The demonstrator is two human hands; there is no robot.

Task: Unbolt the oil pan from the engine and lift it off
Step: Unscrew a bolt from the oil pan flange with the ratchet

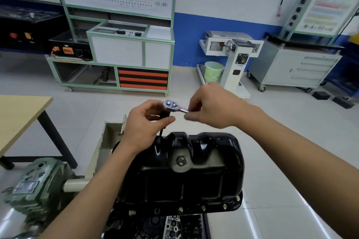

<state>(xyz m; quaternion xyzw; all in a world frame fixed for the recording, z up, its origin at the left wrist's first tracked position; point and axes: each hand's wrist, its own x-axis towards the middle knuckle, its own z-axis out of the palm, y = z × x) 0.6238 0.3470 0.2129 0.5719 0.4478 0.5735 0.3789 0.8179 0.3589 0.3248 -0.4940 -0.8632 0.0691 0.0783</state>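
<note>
Fingers (195, 100) of the right hand (215, 107) are wrapping round the shiny handle of the ratchet (171, 105). Fingers (153, 102) of the left hand (142, 122) are pinching the black bar (164, 114) that is hanging down from the ratchet's head. The big black oil pan (184, 172) is sitting on top of the engine (172, 225), right below the person, with its rim lying flat against the engine. Both arms are reaching out over the pan to its far side, with the elbows low and the hands held up above it. The right wrist is bending inward, so the handle is pointing off to the right, and I think that is giving it room to swing. The left hand is cupping the bar from the side, most likely to keep it standing straight while its thin tip is pointing down at the far left edge of the pan. A bolt may be sitting there, but I cannot tell, because the hand and the pan are hiding that spot. Small bolts (203, 208) are sitting in a row along the near rim, so I think the pan is not ready to lift off yet.
</note>
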